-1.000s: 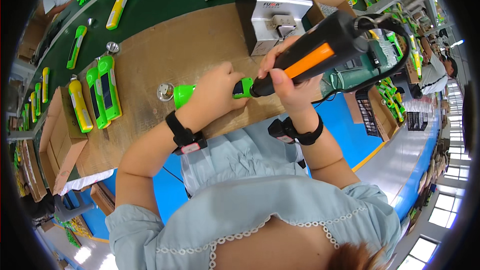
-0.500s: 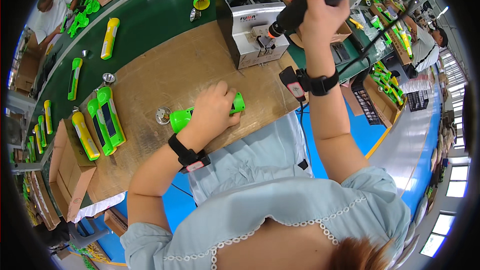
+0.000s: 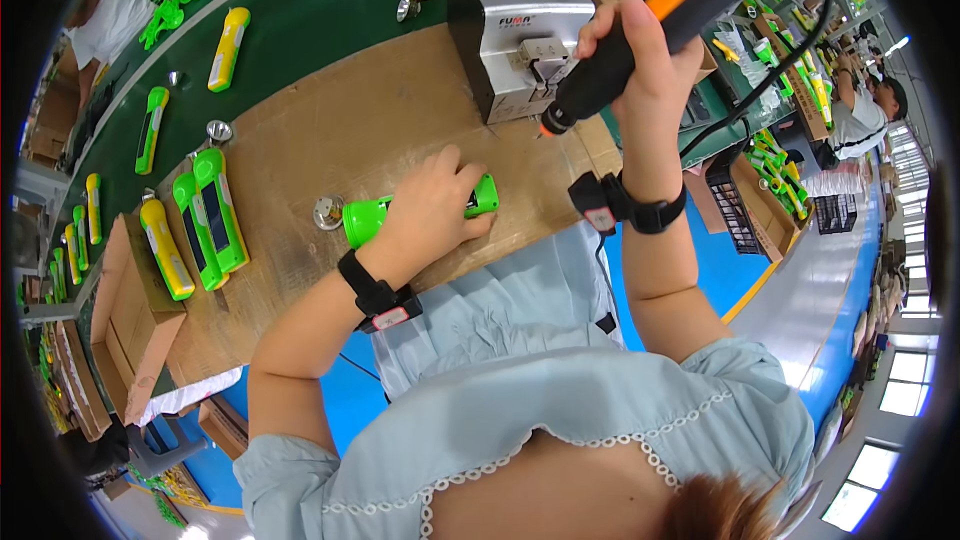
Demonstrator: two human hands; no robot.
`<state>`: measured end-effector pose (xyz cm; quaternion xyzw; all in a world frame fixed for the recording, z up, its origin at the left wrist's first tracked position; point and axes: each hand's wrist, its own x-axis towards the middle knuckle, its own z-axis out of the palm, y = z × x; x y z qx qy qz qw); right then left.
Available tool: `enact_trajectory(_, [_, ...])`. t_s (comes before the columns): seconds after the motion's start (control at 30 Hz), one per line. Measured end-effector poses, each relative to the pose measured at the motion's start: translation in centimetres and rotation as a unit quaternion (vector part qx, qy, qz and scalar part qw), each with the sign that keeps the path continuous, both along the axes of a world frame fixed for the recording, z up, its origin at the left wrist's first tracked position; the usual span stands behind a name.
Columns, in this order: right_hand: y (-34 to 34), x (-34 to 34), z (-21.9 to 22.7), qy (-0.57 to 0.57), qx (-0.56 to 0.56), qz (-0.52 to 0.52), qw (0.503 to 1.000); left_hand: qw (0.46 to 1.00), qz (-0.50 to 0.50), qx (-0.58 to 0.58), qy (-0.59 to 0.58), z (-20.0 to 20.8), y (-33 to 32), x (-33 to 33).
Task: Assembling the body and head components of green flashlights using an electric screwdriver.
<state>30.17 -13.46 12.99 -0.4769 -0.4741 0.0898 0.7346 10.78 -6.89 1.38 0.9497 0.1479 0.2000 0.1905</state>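
My left hand point(image 3: 428, 202) is wrapped over a green flashlight body point(image 3: 366, 221), pressing it flat on the cardboard sheet point(image 3: 330, 110). Its round head sticks out on the left and its slim end on the right; the middle is hidden under my fingers. In my right hand point(image 3: 655, 65) is a black and orange electric screwdriver point(image 3: 605, 70), its tip angled down to the left above the cardboard. Whether a screw sits on the tip is too small to tell. Just left of the flashlight head lies a shiny reflector point(image 3: 327, 212).
A grey screw feeder point(image 3: 500, 75) stands behind the cardboard. Several green and yellow flashlights point(image 3: 222, 215) lie at the left, by an open carton point(image 3: 135, 315). A cable point(image 3: 770, 60) runs from the screwdriver along the right. Co-workers sit at the far left and far right.
The screwdriver in my right hand has come away from the screw feeder, moving toward me and slightly right. My left hand still holds the flashlight body down. The whole view has shifted a little.
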Motion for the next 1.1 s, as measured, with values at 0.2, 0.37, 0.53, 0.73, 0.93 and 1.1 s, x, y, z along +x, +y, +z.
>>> enact_trajectory(0.2, [-1.1,-3.0,-1.8,0.031,0.013,0.078,0.996,1.000,-0.013,-0.009,-0.001,-0.1,0.0,0.2])
enact_trajectory(0.37, [-0.8,-4.0,-2.0,0.029,0.002,0.108,0.994,1.000,-0.015,-0.008,-0.021,-0.4,0.2,0.1])
enact_trajectory(0.53, [0.0,-3.8,-3.1,0.022,0.003,0.125,0.992,1.000,-0.021,-0.016,-0.015,-0.4,0.2,-0.1])
enact_trajectory(0.73, [0.9,-4.1,-3.6,0.052,-0.011,0.105,0.993,1.000,-0.019,-0.021,-0.005,-0.6,0.3,-0.1])
enact_trajectory(0.93, [1.6,-3.9,-4.2,0.013,-0.008,0.134,0.991,1.000,-0.012,-0.021,-0.006,-0.8,0.8,0.0])
enact_trajectory(1.1, [1.9,-4.1,-5.2,0.062,-0.032,0.203,0.977,0.999,-0.028,-0.017,0.008,-0.2,0.8,-0.1])
